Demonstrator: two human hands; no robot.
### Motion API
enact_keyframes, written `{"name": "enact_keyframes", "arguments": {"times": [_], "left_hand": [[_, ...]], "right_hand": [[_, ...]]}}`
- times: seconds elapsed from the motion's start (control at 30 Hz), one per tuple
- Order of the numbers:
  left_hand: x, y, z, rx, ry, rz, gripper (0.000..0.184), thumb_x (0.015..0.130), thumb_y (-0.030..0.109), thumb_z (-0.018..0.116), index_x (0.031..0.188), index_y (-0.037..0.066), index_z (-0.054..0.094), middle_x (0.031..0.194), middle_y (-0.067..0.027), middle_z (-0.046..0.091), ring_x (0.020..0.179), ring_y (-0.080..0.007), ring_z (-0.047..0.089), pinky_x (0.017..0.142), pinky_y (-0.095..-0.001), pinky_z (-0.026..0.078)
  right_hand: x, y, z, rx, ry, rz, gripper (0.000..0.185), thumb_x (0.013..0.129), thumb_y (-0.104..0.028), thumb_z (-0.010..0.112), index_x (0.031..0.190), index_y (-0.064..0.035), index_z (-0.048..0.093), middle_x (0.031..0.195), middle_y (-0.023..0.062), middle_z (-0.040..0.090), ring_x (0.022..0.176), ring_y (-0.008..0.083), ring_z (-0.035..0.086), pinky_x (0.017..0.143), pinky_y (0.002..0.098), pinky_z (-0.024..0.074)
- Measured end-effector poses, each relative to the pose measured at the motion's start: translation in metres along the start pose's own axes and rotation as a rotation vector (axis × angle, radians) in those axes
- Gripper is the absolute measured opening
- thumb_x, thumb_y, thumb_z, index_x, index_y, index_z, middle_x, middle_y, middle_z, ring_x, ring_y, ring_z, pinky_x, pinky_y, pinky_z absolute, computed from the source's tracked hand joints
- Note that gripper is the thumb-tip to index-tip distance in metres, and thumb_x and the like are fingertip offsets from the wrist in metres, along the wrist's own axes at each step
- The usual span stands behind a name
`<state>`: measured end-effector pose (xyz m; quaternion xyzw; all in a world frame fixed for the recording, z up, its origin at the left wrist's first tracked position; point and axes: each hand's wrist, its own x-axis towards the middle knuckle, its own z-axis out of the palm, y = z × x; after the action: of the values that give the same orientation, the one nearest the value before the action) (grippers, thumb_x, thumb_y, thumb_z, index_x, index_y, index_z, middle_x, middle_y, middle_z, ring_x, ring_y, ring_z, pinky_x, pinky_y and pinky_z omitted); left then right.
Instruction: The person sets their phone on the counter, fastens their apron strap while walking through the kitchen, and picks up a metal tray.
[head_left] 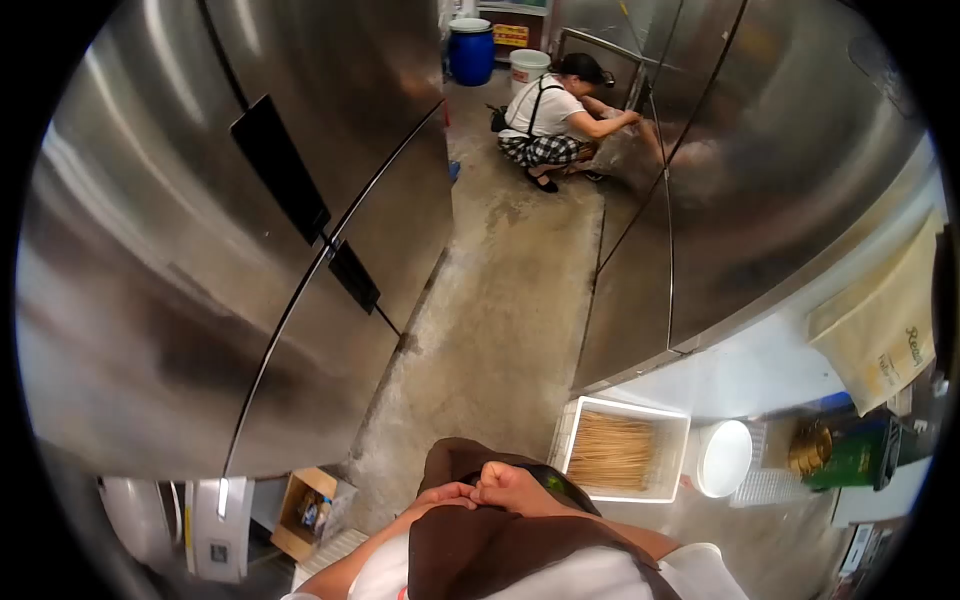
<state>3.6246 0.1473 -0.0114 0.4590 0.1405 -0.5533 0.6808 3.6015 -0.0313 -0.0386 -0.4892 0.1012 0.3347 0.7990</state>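
Observation:
My left hand (447, 495) and my right hand (508, 487) meet in front of my body, above the brown apron (470, 550). Both have their fingers curled in and pressed together. Anything between them is hidden or too small to name. Just beyond my right hand, partly covered by my wrist, shows something dark with a bit of green (568, 482) in it.
Tall steel cabinets (370, 60) flank the concrete aisle (500, 310). A person (545, 115) squats at the far right cabinet, near a blue drum (470, 52). To my right stand a white crate (678, 440) of thin sticks and a white bucket (725, 458); a cardboard box (295, 515) is left.

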Motion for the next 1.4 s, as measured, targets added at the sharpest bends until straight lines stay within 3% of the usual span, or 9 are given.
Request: {"name": "enact_keyframes", "arguments": {"times": [0.23, 0.37, 0.5, 0.57, 0.87, 1.03, 1.2, 1.27, 1.4], "left_hand": [[0.04, 0.062, -0.025, -0.03, -0.096, -0.122, 0.019, 0.079, 0.005, 0.055, 0.098, 0.004, 0.05, 0.086, -0.0018, 0.056, 0.077, -0.0073, 0.054, 0.07, -0.0191, 0.043], [0.074, 0.106, -0.026, 0.024, -0.205, -0.115, 0.028, 0.078, 0.012, 0.058, 0.101, 0.002, 0.044, 0.071, 0.0011, 0.049, 0.065, -0.0046, 0.047, 0.06, -0.0159, 0.038], [0.118, 0.142, -0.03, 0.166, -0.268, -0.005, 0.032, 0.078, 0.023, 0.061, 0.1, 0.004, 0.046, 0.075, 0.0014, 0.051, 0.065, -0.0029, 0.045, 0.057, -0.0145, 0.034], [0.145, 0.164, -0.03, 0.109, -0.23, -0.088, 0.026, 0.076, 0.004, 0.058, 0.1, 0.004, 0.048, 0.078, -0.0017, 0.056, 0.071, -0.0064, 0.052, 0.066, -0.0186, 0.041], [0.209, 0.267, 0.02, 0.105, -0.083, -0.143, 0.021, 0.075, -0.007, 0.05, 0.091, 0.006, 0.049, 0.072, 0.0024, 0.053, 0.064, -0.0021, 0.048, 0.058, -0.0154, 0.036], [0.233, 0.296, 0.034, 0.08, -0.053, -0.136, 0.021, 0.075, -0.007, 0.05, 0.092, 0.005, 0.05, 0.074, 0.0023, 0.053, 0.066, -0.0022, 0.048, 0.059, -0.0158, 0.036], [0.267, 0.335, 0.033, 0.217, -0.035, -0.171, 0.02, 0.076, -0.006, 0.05, 0.092, 0.004, 0.052, 0.077, 0.0018, 0.054, 0.068, -0.0027, 0.049, 0.061, -0.0165, 0.038], [0.276, 0.359, 0.035, 0.298, -0.011, -0.216, 0.017, 0.077, -0.004, 0.052, 0.092, 0.004, 0.054, 0.079, 0.0011, 0.055, 0.071, -0.0034, 0.051, 0.064, -0.0174, 0.04], [0.31, 0.398, 0.025, 0.388, -0.051, -0.174, 0.015, 0.077, -0.001, 0.054, 0.092, 0.003, 0.054, 0.081, 0.0007, 0.056, 0.073, -0.004, 0.052, 0.065, -0.018, 0.04]], "right_hand": [[0.025, -0.048, -0.006, 0.115, 0.106, -0.066, 0.022, 0.078, -0.004, 0.057, 0.068, -0.0084, 0.038, 0.071, -0.0001, 0.048, 0.069, 0.0066, 0.046, 0.063, 0.0197, 0.0363], [0.029, -0.085, -0.044, -0.311, 0.317, -0.061, 0.012, 0.08, -0.013, 0.058, 0.087, -0.0061, 0.051, 0.076, 0.0002, 0.052, 0.071, 0.0071, 0.051, 0.064, 0.0222, 0.0421], [0.027, -0.103, -0.093, -0.726, 0.47, -0.173, 0.015, 0.079, -0.021, 0.06, 0.081, -0.0067, 0.055, 0.064, 0.0044, 0.054, 0.058, 0.0105, 0.053, 0.054, 0.025, 0.043], [0.032, -0.128, -0.117, -0.66, 0.444, -0.071, 0.026, 0.08, -0.03, 0.057, 0.075, -0.0051, 0.052, 0.057, 0.0068, 0.053, 0.053, 0.0178, 0.052, 0.051, 0.0306, 0.04], [0.072, -0.191, -0.222, 0.053, 0.788, -0.193, 0.016, 0.077, -0.014, 0.062, 0.071, -0.0081, 0.049, 0.055, -0.0083, 0.042, 0.05, 0.0003, 0.034, 0.044, 0.0181, 0.0278], [0.064, -0.201, -0.25, -0.11, 0.957, -0.161, 0.016, 0.076, -0.012, 0.063, 0.069, -0.0065, 0.049, 0.054, -0.0078, 0.041, 0.05, 0.001, 0.036, 0.044, 0.0177, 0.0286], [0.075, -0.246, -0.27, -0.344, 0.855, 0.125, 0.013, 0.072, -0.008, 0.065, 0.073, -0.003, 0.053, 0.058, -0.004, 0.047, 0.056, 0.0034, 0.043, 0.05, 0.0185, 0.034], [0.087, -0.262, -0.277, -0.841, 0.895, -0.133, 0.014, 0.073, -0.012, 0.064, 0.078, -0.0011, 0.056, 0.065, 0.0014, 0.051, 0.061, 0.008, 0.047, 0.056, 0.0216, 0.0383], [0.106, -0.308, -0.292, -0.389, 0.702, -0.05, 0.012, 0.076, -0.011, 0.061, 0.082, -0.0011, 0.059, 0.071, 0.003, 0.055, 0.069, 0.0101, 0.052, 0.062, 0.0225, 0.0421]]}}
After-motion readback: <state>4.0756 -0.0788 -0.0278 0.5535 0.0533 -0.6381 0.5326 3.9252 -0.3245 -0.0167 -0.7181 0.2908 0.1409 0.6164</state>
